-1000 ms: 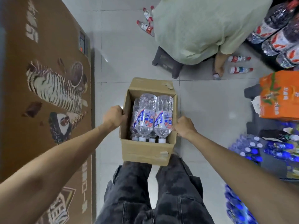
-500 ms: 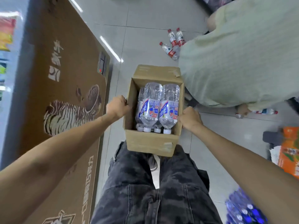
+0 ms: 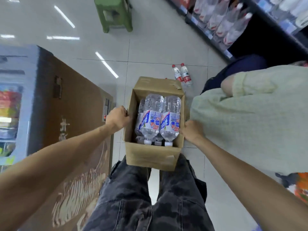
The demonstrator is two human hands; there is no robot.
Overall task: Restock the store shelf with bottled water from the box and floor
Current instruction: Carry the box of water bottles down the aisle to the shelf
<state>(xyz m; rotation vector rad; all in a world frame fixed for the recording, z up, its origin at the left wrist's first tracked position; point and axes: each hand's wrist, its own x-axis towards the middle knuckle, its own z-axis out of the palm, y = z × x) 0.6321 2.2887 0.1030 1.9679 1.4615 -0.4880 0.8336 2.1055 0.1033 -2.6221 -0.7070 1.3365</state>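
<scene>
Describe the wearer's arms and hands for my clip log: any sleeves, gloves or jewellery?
Both forearms are bare as far as the frame shows, with no sleeve in view. The left hand and right hand wear no gloves, and no watch, bracelet or ring is visible on the sides shown. Below them, the wearer's legs are in dark grey mottled trousers.

An open brown cardboard box (image 3: 150, 157) is held above the floor, gripped at both side walls. Clear water bottles (image 3: 160, 120) with blue-and-white labels are stacked inside on their sides, white caps toward the near wall. Two red-capped bottles (image 3: 182, 75) stand on the floor beyond it, near the bottle-filled shelf (image 3: 225, 25).
</scene>
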